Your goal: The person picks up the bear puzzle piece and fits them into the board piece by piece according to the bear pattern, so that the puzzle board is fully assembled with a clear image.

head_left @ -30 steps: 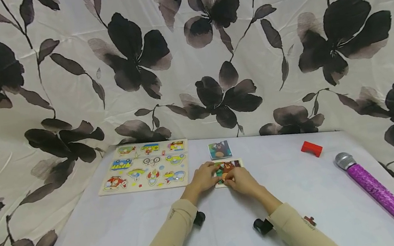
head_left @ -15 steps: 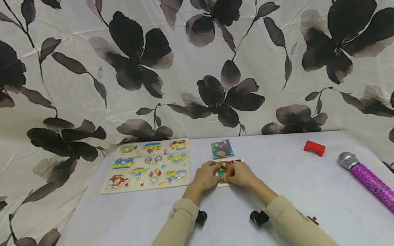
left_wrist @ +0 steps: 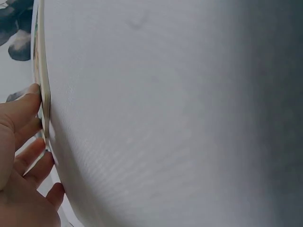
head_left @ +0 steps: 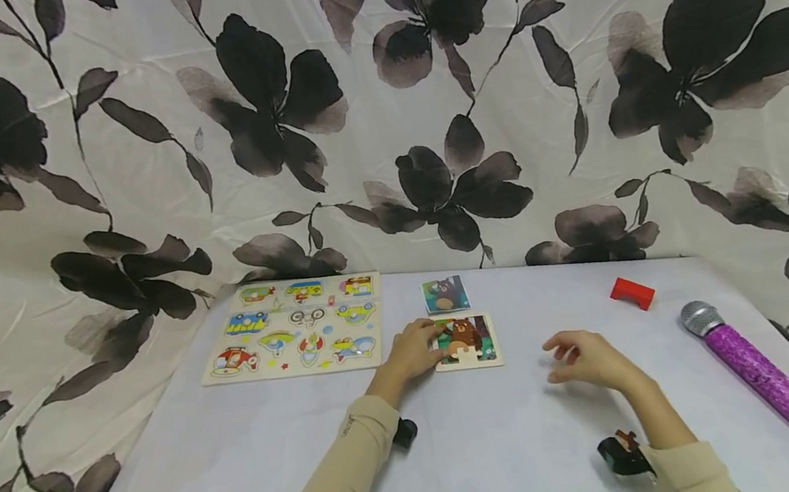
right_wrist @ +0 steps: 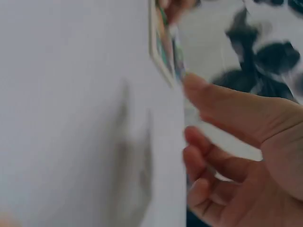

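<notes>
A small wooden bear jigsaw puzzle (head_left: 485, 342) lies flat on the white table. A pale, piece-shaped patch of bare wood shows at its near edge. My left hand (head_left: 413, 349) rests at the puzzle's left side, thumb and fingertips touching its edge; the left wrist view shows the thumb (left_wrist: 32, 90) against the thin board. My right hand (head_left: 586, 357) hovers over the table to the right of the puzzle, fingers loosely curled with nothing between them. A small brown puzzle piece (head_left: 628, 438) shows behind the right wrist camera, partly hidden.
A bear picture card (head_left: 446, 294) lies just beyond the puzzle. To the left is a wooden vehicle puzzle board (head_left: 290, 328). At the right lie a red block (head_left: 632, 293) and a purple toy microphone (head_left: 773, 382). A floral cloth (head_left: 332, 229) hangs behind the table.
My right hand has left the bear puzzle and moved right, uncovering the bear picture. My left hand stays at the puzzle's left edge.
</notes>
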`<act>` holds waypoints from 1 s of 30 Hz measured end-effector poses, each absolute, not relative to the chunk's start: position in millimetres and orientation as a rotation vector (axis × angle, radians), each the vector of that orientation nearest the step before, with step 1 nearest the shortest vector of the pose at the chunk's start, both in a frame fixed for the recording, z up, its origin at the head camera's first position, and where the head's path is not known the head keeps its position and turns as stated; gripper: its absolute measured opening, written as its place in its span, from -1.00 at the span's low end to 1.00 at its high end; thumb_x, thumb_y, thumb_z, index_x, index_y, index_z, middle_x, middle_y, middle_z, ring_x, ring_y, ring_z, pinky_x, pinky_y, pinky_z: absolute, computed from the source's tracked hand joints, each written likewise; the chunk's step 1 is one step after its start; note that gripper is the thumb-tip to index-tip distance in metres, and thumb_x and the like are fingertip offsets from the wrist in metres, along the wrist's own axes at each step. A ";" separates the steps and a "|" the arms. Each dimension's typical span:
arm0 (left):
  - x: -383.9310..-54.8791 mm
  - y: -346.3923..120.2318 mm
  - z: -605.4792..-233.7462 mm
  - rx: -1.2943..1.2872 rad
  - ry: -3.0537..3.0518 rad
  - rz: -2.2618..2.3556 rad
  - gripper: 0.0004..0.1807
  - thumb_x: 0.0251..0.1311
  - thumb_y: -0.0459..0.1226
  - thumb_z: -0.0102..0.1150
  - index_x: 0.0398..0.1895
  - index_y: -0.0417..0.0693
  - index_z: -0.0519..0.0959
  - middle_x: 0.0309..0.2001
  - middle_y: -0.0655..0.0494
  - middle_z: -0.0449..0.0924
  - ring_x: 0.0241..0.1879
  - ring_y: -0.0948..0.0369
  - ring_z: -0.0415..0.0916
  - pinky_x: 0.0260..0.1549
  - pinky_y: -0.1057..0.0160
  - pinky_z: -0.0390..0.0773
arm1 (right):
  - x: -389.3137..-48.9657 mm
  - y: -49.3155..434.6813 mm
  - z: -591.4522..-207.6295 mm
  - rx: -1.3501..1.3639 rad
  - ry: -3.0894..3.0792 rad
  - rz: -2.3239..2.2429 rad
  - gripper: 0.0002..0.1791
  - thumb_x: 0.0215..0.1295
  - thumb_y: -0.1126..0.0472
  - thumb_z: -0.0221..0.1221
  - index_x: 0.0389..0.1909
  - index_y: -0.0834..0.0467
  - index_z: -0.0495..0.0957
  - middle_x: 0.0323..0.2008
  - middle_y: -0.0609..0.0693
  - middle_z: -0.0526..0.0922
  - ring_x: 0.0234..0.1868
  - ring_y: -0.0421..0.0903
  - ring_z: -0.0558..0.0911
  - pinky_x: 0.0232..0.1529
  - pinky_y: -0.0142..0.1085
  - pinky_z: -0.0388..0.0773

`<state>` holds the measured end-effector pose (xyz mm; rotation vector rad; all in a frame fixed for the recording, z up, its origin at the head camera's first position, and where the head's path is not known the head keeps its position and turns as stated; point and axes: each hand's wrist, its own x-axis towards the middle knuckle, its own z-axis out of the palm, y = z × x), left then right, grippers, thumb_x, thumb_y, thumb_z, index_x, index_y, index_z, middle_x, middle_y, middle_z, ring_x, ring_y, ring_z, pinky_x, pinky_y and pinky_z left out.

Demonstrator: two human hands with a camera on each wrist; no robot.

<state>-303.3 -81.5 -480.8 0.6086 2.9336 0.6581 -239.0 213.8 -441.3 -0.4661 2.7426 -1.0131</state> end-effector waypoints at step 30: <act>-303.1 -82.1 -479.7 0.598 2.932 0.673 -0.50 0.21 -0.11 0.19 0.19 -0.11 0.48 0.26 -0.09 0.34 0.26 -0.05 0.26 0.15 -0.09 0.33 | -201.6 235.0 -442.3 -0.323 2.583 -0.839 -0.71 -0.27 0.42 0.45 -0.64 0.22 0.47 -0.65 -0.05 0.44 -0.56 -0.13 0.40 -0.54 -0.31 0.34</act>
